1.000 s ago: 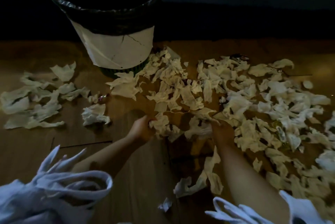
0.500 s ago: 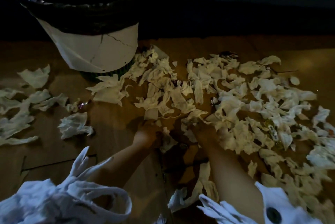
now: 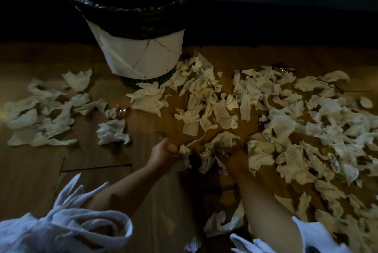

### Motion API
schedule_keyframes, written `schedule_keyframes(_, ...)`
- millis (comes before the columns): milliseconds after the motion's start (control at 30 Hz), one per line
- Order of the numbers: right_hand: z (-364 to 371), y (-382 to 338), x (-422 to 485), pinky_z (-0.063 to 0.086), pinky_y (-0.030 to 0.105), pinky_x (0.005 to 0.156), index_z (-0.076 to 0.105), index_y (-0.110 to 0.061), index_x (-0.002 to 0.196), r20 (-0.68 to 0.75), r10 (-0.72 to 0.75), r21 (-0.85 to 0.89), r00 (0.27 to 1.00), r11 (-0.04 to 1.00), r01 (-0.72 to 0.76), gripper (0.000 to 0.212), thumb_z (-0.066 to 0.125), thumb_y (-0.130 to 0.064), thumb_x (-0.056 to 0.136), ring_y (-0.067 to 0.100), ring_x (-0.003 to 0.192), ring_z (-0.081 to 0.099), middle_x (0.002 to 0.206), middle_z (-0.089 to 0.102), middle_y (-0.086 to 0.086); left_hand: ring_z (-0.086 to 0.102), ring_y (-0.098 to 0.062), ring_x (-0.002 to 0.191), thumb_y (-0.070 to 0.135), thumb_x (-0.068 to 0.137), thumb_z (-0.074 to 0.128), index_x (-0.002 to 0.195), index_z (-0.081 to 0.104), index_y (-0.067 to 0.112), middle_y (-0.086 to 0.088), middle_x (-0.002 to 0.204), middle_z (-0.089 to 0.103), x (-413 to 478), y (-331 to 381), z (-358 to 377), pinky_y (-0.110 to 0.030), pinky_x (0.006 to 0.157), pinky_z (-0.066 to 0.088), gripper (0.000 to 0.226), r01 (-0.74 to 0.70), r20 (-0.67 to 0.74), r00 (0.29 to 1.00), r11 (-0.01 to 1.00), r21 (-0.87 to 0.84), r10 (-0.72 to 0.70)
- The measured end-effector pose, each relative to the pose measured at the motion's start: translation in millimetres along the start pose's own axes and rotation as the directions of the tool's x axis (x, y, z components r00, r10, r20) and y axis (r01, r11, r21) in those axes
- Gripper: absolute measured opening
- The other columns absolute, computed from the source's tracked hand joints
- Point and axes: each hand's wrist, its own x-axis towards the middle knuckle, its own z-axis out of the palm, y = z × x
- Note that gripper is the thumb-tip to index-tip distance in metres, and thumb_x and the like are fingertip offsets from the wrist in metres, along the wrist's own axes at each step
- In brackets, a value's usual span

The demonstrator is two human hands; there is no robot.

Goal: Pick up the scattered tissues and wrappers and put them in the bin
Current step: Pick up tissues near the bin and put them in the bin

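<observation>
While the tissues (image 3: 214, 109) lie strewn across the wooden floor (image 3: 86, 162), thickest from 12 to 3 o'clock of the hands, the bin (image 3: 139, 48) stands upright at about 11 o'clock, well apart. The left hand (image 3: 163, 153) is clenched on a wad of tissue and sits nearer the bin. The right hand (image 3: 233, 156) is buried in the pile, seemingly gathering; I cannot tell its grip. Dim light hides the bin's inside, and wrappers are hard to pick out.
</observation>
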Motion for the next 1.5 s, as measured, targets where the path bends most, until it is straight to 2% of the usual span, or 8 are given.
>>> schedule_keyframes(300,-14,-57,-26,0.045,0.013,0.04,0.059,-0.015,0.123,0.127,-0.052,0.481,0.991,0.876,-0.015,0.03,0.051,-0.019,0.094,0.02,0.078,0.057,0.126,0.056,0.004,0.06,-0.021,0.098,0.01,0.079,0.07,0.126,0.05,0.017,-0.008,0.116,0.055,-39,23,-46,-0.026,0.061,0.054,0.051,0.06,-0.102,0.99,0.946,-0.318,-0.097)
schedule_keyframes(467,-23,-115,-40,0.053,0.033,0.078,0.067,-0.032,0.091,0.188,-0.179,0.661,0.966,0.75,0.01,0.02,0.052,-0.02,0.094,0.026,0.106,0.059,0.12,0.063,0.005,0.065,-0.015,0.083,0.008,0.079,0.069,0.121,0.053,0.014,-0.006,0.103,0.062,-51,64,-87,-0.018,0.051,0.055,0.045,-0.012,-0.147,0.988,0.92,-0.392,-0.05)
schedule_keyframes(600,-45,-190,-49,0.053,0.021,0.051,0.068,-0.025,0.101,0.114,-0.302,0.773,0.947,0.625,0.106,0.022,0.047,-0.018,0.096,0.018,0.084,0.062,0.095,0.066,-0.003,0.065,-0.015,0.08,0.011,0.078,0.071,0.11,0.056,0.017,-0.001,0.094,0.063,-50,129,-126,-0.022,0.054,0.054,0.036,-0.085,-0.211,0.977,0.887,-0.454,-0.015)
schedule_keyframes(767,-69,-314,-44,0.055,0.027,0.074,0.065,-0.017,0.112,0.007,-0.495,0.835,0.869,0.481,0.267,0.028,0.057,-0.032,0.09,0.02,0.099,0.064,0.11,0.067,0.005,0.064,-0.023,0.088,0.012,0.077,0.073,0.118,0.061,0.008,-0.012,0.105,0.067,-22,225,-183,-0.033,0.074,0.055,0.043,-0.302,-0.39,0.914,0.836,-0.458,0.116)
schedule_keyframes(933,-68,-405,-33,0.056,0.03,0.059,0.067,-0.007,0.107,0.024,-0.529,0.832,0.849,0.481,0.277,0.039,0.073,-0.032,0.078,0.024,0.08,0.067,0.104,0.069,0.012,0.066,-0.025,0.09,0.015,0.076,0.074,0.115,0.065,0.008,-0.013,0.106,0.069,23,283,-216,-0.036,0.081,0.056,0.041,-0.328,-0.456,0.886,0.813,-0.482,0.087)
schedule_keyframes(1133,-53,-417,-23,0.047,0.051,0.096,0.062,-0.008,0.112,0.077,-0.42,0.763,0.904,0.608,0.218,0.028,0.057,-0.024,0.09,0.032,0.106,0.059,0.117,0.063,0.016,0.059,-0.028,0.096,0.019,0.093,0.054,0.122,0.054,-0.002,-0.012,0.101,0.059,40,289,-213,-0.036,0.087,0.046,0.036,-0.167,-0.351,0.936,0.871,-0.462,-0.006)
schedule_keyframes(1367,-50,-393,-31,0.031,0.051,0.109,0.035,-0.009,0.141,0.095,-0.438,0.758,0.894,0.614,0.22,0.05,0.05,-0.014,0.094,0.043,0.14,0.021,0.153,0.023,0.017,0.048,-0.015,0.063,0.012,0.093,0.053,0.078,0.055,0.017,-0.002,0.074,0.049,24,274,-210,-0.025,0.062,0.042,0.016,-0.262,-0.357,0.93,0.843,-0.47,0.09)
schedule_keyframes(1500,-41,-351,-48,0.048,0.04,0.088,0.055,-0.01,0.119,0.0,-0.459,0.828,0.888,0.498,0.257,0.026,0.047,-0.011,0.095,0.028,0.114,0.05,0.119,0.054,0.01,0.062,-0.025,0.101,0.004,0.093,0.05,0.127,0.051,0.006,-0.013,0.111,0.06,-2,238,-190,-0.029,0.083,0.05,0.034,-0.313,-0.332,0.932,0.781,-0.54,0.144)
